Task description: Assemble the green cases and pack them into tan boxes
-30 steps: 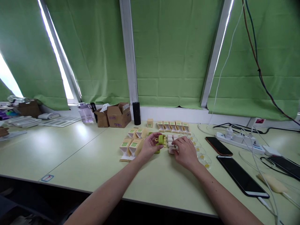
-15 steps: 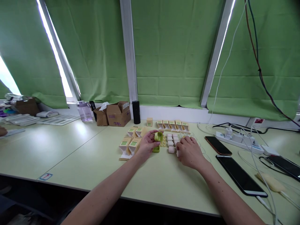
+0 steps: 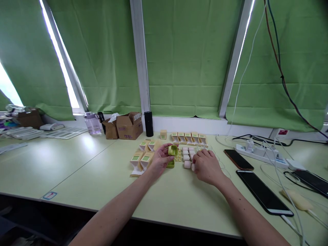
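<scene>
My left hand (image 3: 160, 159) is closed around a small green case (image 3: 172, 150), held just above the pale green table (image 3: 77, 164); a second green piece (image 3: 170, 164) lies under it. My right hand (image 3: 207, 165) rests with curled fingers on a cluster of small pink pieces (image 3: 187, 158), pinching one at its fingertips. Several tan cartons with green labels (image 3: 142, 158) lie left of my left hand. A row of similar open cartons (image 3: 189, 138) stands behind the pink pieces.
A black cylinder (image 3: 149, 124), cardboard boxes (image 3: 129, 125) and a clear bottle (image 3: 92, 123) line the window ledge. Right of my hands lie two phones (image 3: 263, 191), a power strip (image 3: 261, 152) and cables. Flat white trays (image 3: 43, 131) are at far left.
My right hand drew back slightly toward me over the pink pieces. The green case in my left hand tilted, showing its open side. The view shifted a little.
</scene>
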Demonstrator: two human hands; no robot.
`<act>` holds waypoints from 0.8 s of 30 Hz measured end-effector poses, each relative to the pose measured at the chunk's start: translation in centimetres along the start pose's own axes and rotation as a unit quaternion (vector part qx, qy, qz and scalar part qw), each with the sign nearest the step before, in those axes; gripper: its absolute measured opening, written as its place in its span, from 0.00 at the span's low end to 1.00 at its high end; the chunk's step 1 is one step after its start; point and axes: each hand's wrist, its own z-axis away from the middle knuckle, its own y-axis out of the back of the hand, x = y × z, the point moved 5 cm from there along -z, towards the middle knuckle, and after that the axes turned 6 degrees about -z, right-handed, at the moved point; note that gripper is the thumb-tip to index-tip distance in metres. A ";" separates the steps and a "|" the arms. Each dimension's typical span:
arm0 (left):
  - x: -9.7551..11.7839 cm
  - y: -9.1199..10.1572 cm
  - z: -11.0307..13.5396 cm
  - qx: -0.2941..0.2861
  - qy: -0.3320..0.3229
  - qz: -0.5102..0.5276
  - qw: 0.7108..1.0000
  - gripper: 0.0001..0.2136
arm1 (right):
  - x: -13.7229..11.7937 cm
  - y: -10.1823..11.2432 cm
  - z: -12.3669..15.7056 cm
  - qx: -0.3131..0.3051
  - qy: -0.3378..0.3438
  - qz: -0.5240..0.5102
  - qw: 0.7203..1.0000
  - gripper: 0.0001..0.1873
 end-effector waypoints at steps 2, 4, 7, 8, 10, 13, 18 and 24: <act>0.0 0.1 0.0 0.002 -0.003 -0.004 1.000 0.28 | 0.3 0.3 -0.3 0.036 -0.017 -0.084 0.996 0.10; -0.1 0.2 -0.1 0.007 -0.006 -0.009 1.000 0.28 | 0.8 0.6 -0.6 0.082 -0.038 -0.223 0.971 0.09; -0.3 0.5 -0.2 0.018 -0.002 -0.018 1.000 0.29 | 1.3 0.4 -1.0 0.118 -0.063 -0.484 0.865 0.14; -0.4 0.5 -0.2 0.022 0.001 -0.022 1.000 0.29 | 1.2 0.1 -1.1 0.114 -0.070 -0.563 0.815 0.18; -0.4 0.6 -0.2 0.028 0.003 -0.030 0.999 0.29 | 0.7 -0.7 -1.2 0.096 -0.080 -0.687 0.716 0.22; -0.6 0.6 -0.2 0.030 0.003 -0.041 0.999 0.28 | -0.4 -1.8 -1.2 0.069 -0.097 -0.788 0.604 0.25; -0.9 0.5 -0.4 0.022 -0.003 -0.057 0.998 0.29 | -1.6 -2.6 -1.0 0.038 -0.107 -0.853 0.510 0.25; -1.3 0.6 -0.5 0.014 0.003 -0.064 0.998 0.30 | -2.0 -2.1 -0.8 0.039 -0.082 -0.850 0.518 0.28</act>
